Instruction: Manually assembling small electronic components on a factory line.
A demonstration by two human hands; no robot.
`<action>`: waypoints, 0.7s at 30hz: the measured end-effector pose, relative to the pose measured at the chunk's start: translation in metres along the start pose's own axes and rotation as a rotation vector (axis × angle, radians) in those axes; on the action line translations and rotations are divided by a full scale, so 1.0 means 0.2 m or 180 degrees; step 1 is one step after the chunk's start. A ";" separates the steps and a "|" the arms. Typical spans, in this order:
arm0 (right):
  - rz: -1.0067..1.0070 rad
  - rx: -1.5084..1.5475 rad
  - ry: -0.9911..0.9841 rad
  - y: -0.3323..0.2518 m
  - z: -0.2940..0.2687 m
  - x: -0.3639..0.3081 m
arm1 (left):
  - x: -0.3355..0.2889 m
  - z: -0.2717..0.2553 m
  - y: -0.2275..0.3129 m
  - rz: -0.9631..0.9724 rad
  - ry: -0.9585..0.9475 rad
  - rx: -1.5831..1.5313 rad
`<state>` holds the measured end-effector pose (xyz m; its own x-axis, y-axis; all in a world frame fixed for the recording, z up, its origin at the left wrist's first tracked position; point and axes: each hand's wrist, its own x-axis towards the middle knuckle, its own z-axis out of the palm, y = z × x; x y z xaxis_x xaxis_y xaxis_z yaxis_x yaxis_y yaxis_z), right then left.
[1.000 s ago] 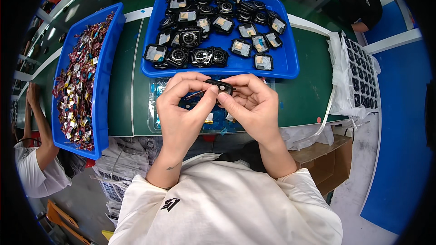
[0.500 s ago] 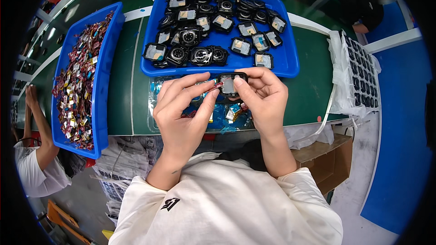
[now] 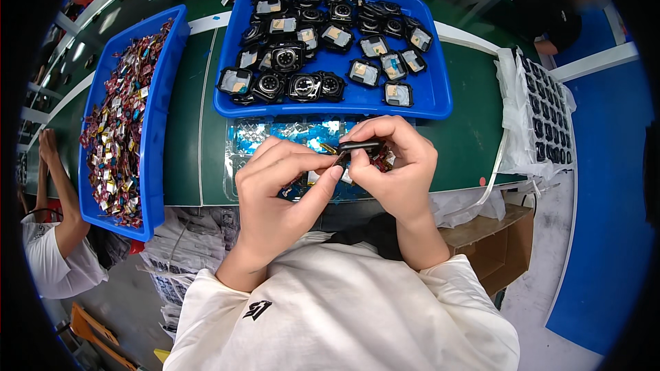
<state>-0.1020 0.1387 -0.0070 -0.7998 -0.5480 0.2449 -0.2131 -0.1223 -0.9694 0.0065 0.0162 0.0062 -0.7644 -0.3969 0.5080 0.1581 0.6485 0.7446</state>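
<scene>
In my right hand (image 3: 399,168) is a black watch case (image 3: 362,145), gripped by its right end between thumb and fingers and tilted nearly edge-on. Its inner side is hidden at this angle. My left hand (image 3: 278,182) pinches a small thin circuit piece (image 3: 339,158) at the case's left end; whether the two are joined I cannot tell. Below the hands lies a clear plastic tray (image 3: 242,139) with shiny blue film and small parts, partly covered by my fingers. Just beyond stands a blue tray (image 3: 364,108) holding many watch cases (image 3: 286,57), some face down with grey insides showing.
A blue bin (image 3: 152,165) heaped with small red circuit pieces (image 3: 122,124) stands at the left. White-wrapped trays of black parts (image 3: 546,113) sit at the right table end. A cardboard box (image 3: 498,244) is below. Other people work at the left and far right.
The watch case has turned from showing its open grey inside to nearly edge-on and dropped slightly nearer to me. My left fingers have moved a little down and right with the circuit piece.
</scene>
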 end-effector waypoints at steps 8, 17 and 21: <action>-0.2066 -0.1386 0.0315 0.02 0.01 0.03 | 0.00 0.03 -0.03 0.0278 0.0332 0.0255; -0.2627 -0.1869 0.0455 0.04 0.03 0.03 | 0.00 0.02 -0.03 -0.0409 0.0220 -0.0402; -0.2423 -0.1691 0.0361 0.05 0.02 0.04 | 0.00 0.01 -0.02 -0.0418 0.0080 -0.0411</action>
<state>-0.1080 0.1291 -0.0138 -0.3835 -0.3882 0.8380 -0.9083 -0.0055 -0.4182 0.0039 0.0145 0.0022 -0.7682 -0.4899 0.4123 0.1382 0.5019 0.8538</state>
